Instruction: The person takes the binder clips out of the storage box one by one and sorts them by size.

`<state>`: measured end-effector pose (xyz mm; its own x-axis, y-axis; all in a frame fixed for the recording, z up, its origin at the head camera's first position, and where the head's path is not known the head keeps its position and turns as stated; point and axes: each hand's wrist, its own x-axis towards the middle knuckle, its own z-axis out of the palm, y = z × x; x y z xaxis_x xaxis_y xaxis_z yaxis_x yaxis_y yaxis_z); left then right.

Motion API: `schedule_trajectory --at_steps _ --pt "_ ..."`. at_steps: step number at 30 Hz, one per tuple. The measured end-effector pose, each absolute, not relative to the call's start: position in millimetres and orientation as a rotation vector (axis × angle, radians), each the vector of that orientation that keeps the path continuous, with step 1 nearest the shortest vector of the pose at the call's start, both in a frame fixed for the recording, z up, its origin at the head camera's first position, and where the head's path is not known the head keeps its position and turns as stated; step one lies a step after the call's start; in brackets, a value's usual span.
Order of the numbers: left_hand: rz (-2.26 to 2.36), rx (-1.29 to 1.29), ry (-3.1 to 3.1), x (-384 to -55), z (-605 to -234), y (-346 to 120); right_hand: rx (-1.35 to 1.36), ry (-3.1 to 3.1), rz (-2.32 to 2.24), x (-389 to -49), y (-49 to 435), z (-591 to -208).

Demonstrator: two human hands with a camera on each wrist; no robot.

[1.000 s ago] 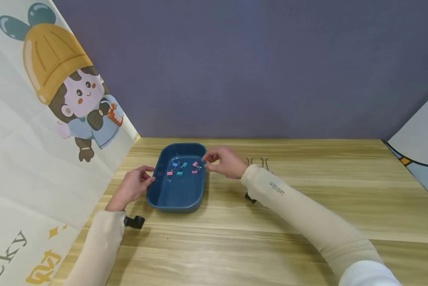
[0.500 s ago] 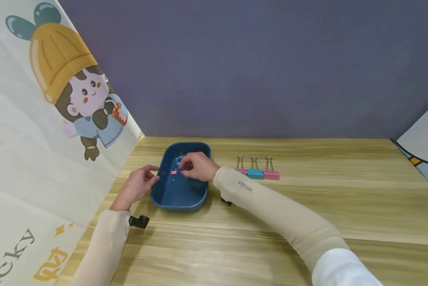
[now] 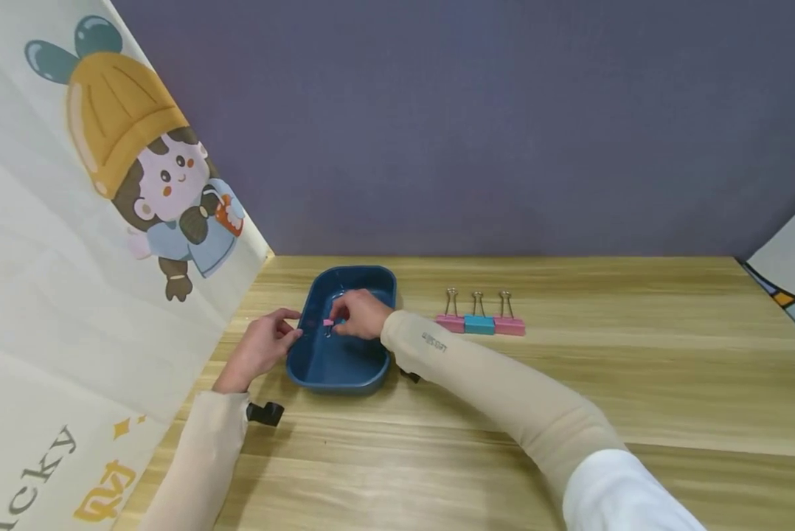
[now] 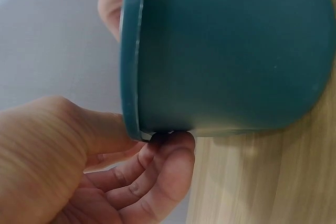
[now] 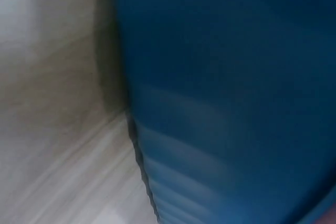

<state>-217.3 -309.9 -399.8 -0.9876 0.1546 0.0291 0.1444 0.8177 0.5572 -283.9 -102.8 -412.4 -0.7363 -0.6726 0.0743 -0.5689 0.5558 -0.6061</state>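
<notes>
A deep blue plastic tray (image 3: 334, 387) stands on the table's left half. My left hand (image 3: 261, 346) pinches its left rim, the thumb over the edge and the fingers curled against the outer wall, as the left wrist view shows on the tray wall (image 4: 236, 51). Inside the tray, my right hand (image 3: 360, 313) reaches down with bent fingers. Its thumb and fingertips are at a small pink binder clip (image 3: 327, 322) lying on the tray floor; whether they pinch it is too small to tell. The hand hides part of the tray floor.
Right of the tray, a pink binder clip (image 3: 450, 323), a teal binder clip (image 3: 479, 325) and another pink binder clip (image 3: 509, 327) stand in a row, larger, handles up. A grey wall (image 3: 504, 147) closes the table's back; a printed curtain (image 3: 52, 310) runs along its left.
My right hand has come over the tray's right rim and moved left to the small pink clip. The left hand keeps its place on the rim. The row of larger clips has come into sight.
</notes>
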Motion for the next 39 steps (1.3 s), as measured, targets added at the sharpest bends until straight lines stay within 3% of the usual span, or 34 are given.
schedule_trajectory --at_steps 18,39 --pt "0.917 0.221 2.993 -215 -400 -308 -0.767 2.777 -0.611 -289 -120 -416" --pt "0.909 0.186 2.990 -217 -400 -309 -0.740 2.800 -0.668 -286 -117 -418"
